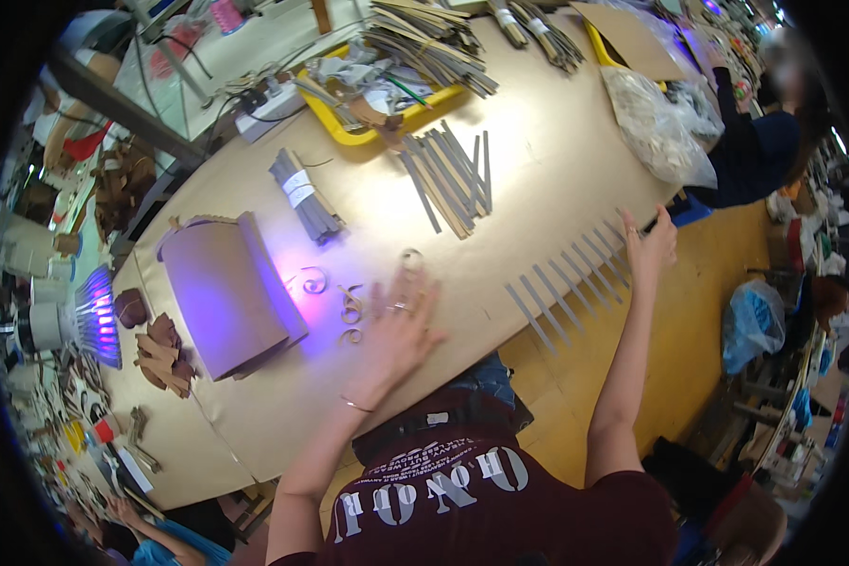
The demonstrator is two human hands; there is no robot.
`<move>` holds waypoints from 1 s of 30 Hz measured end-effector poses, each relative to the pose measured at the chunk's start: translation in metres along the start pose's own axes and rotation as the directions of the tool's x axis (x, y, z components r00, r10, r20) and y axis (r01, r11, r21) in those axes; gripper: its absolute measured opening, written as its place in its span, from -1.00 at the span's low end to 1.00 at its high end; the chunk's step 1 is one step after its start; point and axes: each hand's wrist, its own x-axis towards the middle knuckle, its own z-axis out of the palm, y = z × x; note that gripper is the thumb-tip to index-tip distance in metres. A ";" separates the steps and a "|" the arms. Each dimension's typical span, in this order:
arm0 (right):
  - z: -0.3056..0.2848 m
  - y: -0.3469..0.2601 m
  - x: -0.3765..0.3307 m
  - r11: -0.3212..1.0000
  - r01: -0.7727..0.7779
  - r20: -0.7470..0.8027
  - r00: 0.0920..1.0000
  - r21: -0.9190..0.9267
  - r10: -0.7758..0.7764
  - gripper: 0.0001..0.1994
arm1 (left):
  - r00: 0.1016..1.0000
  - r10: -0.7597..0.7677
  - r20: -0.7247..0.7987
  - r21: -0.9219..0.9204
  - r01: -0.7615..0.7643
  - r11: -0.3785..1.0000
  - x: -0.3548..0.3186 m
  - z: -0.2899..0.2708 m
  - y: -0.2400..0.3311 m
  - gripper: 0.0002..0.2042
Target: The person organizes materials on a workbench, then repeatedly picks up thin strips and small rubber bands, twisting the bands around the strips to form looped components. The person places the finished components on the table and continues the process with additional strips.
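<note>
My left hand (404,325) is over the tabletop, blurred by motion, its fingers stretched and the thumb apart. Just beyond its fingertips lies a small curled strip (411,257); more curled strips (351,311) lie to its left. At the table's right edge, my right hand (653,243) has its thumb and fingers apart, beside the end of a row of grey strips (564,283). These narrow strips lie side by side, their near ends sticking out past the edge. Whether the right hand touches the last strip is hard to tell.
Loose strips (450,179) and a banded bundle (297,193) lie farther back. A yellow tray (354,135) holds scraps and strips. Folded brown sheets (224,292) lie left under violet light from a lamp (99,316). A clear plastic bag (665,127) sits far right, near another person (764,151).
</note>
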 end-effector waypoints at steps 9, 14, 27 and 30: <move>-0.019 -0.127 -0.066 0.740 0.137 0.204 0.914 0.659 -0.351 -0.77 | 0.904 -0.310 -0.294 -0.009 0.322 0.947 -0.025 -0.080 0.004 -0.49; -0.006 -0.195 -0.071 0.849 0.124 0.352 0.872 0.513 -0.340 -0.68 | 0.975 0.192 -0.112 -0.979 -0.141 0.145 -0.043 -0.170 0.049 -0.67; 0.006 -0.215 -0.065 0.806 -0.116 0.453 0.869 0.581 -0.201 -0.72 | 0.844 0.239 -0.481 -0.680 -0.187 -0.709 -0.015 -0.210 0.079 -0.79; -0.009 -0.213 -0.067 0.604 -0.130 0.370 0.883 0.786 -0.290 -0.79 | 0.617 0.070 -0.784 -0.454 -0.493 -0.742 0.006 -0.197 0.094 -0.83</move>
